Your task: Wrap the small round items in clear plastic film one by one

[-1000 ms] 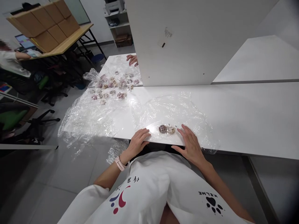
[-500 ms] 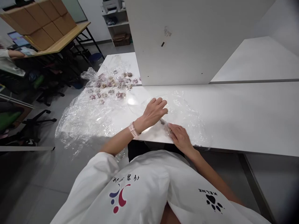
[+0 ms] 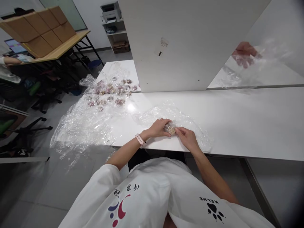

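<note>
Between my hands, close to the table's front edge, is a small rounded bundle wrapped in transparent plastic, with brownish and yellowish contents that I cannot make out. My left hand, with a pink band at its wrist, curls around the bundle's left side, thumb below and fingers above. The fingertips of my right hand pinch the wrap at its right side. A crinkled sheet of transparent plastic film lies flat on the white table under and behind the hands.
Several small wrapped bundles lie at the table's left end, above a large heap of plastic film hanging over the edge. A white partition stands behind. Another person's hand holds film at right. Cardboard boxes sit on a desk.
My left hand has come down from above the film and now cups the bundle. My right hand's fingers have moved into a pinch. Another person's hand has appeared beyond the partition.
</note>
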Demonstrator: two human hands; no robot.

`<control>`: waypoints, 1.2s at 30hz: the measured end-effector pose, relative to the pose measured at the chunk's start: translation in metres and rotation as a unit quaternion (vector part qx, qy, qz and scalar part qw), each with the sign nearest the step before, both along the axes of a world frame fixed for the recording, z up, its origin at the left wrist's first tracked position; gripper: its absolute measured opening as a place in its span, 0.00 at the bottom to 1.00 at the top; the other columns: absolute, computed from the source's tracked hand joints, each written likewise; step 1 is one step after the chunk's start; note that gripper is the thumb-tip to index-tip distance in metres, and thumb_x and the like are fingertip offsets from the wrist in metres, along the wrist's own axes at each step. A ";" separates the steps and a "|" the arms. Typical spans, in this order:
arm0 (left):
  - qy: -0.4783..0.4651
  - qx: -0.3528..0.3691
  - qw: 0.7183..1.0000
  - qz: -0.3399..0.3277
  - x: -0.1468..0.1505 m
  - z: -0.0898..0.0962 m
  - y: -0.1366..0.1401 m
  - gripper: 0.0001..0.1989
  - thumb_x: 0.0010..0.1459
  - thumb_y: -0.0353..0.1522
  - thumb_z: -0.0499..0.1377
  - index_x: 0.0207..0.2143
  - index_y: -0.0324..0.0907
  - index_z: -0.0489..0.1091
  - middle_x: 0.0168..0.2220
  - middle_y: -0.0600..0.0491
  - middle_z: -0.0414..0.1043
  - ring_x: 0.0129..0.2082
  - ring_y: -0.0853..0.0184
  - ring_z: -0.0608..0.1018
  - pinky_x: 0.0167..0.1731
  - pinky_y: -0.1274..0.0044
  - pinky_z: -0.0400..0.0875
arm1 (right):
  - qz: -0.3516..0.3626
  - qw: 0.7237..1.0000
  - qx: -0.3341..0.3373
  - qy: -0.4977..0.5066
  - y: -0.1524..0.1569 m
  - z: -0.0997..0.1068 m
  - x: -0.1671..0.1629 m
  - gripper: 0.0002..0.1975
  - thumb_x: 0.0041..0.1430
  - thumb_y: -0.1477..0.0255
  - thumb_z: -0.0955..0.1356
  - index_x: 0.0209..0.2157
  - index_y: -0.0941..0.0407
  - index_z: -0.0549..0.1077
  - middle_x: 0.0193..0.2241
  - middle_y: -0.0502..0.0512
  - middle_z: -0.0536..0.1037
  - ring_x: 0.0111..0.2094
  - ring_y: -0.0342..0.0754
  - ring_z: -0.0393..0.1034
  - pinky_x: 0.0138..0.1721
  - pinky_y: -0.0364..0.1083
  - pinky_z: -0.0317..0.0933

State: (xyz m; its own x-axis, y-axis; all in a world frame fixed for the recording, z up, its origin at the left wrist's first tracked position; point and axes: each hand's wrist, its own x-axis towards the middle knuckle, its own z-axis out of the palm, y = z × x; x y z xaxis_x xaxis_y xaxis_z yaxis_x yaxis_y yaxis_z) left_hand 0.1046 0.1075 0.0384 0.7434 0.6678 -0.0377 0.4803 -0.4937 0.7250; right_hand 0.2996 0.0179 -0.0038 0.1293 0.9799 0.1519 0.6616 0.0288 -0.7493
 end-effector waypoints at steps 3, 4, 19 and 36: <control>-0.003 0.068 0.996 0.050 0.003 -0.017 -0.009 0.22 0.57 0.43 0.64 0.50 0.41 0.68 0.46 0.45 0.70 0.44 0.58 0.72 0.44 0.67 0.68 | -0.043 0.987 0.117 -0.098 -0.004 0.007 -0.003 0.20 0.67 0.58 0.62 0.51 0.56 0.74 0.46 0.61 0.78 0.47 0.55 0.70 0.49 0.53 0.62; -0.003 0.073 0.996 0.059 0.005 -0.020 -0.010 0.18 0.60 0.42 0.61 0.48 0.41 0.69 0.48 0.45 0.68 0.43 0.59 0.73 0.42 0.68 0.68 | -0.011 0.981 0.145 -0.127 -0.006 0.008 -0.004 0.21 0.67 0.60 0.62 0.54 0.55 0.72 0.52 0.62 0.75 0.53 0.56 0.67 0.53 0.54 0.59; 0.047 0.085 0.992 0.082 -0.033 0.007 -0.029 0.21 0.64 0.45 0.57 0.55 0.45 0.62 0.41 0.50 0.77 0.40 0.61 0.78 0.41 0.70 0.70 | 0.184 0.975 -0.097 -0.073 0.030 0.034 -0.003 0.20 0.67 0.55 0.59 0.51 0.52 0.71 0.30 0.52 0.78 0.32 0.50 0.72 0.36 0.47 0.62; 0.109 0.197 0.916 0.333 -0.040 -0.037 -0.060 0.27 0.64 0.28 0.47 0.65 0.38 0.56 0.69 0.37 0.49 0.72 0.51 0.43 0.66 0.45 0.38 | 0.136 0.960 0.111 -0.220 0.014 0.020 -0.030 0.14 0.66 0.62 0.64 0.48 0.52 0.75 0.48 0.60 0.74 0.45 0.56 0.65 0.45 0.54 0.60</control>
State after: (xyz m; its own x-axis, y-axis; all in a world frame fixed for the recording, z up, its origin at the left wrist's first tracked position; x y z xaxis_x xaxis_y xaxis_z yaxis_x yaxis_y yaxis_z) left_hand 0.0645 0.0477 0.0015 0.1707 0.9637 0.2053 0.8819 -0.2424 0.4043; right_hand 0.2693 0.0316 0.0162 -0.2512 0.9056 0.3419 0.8578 0.3718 -0.3547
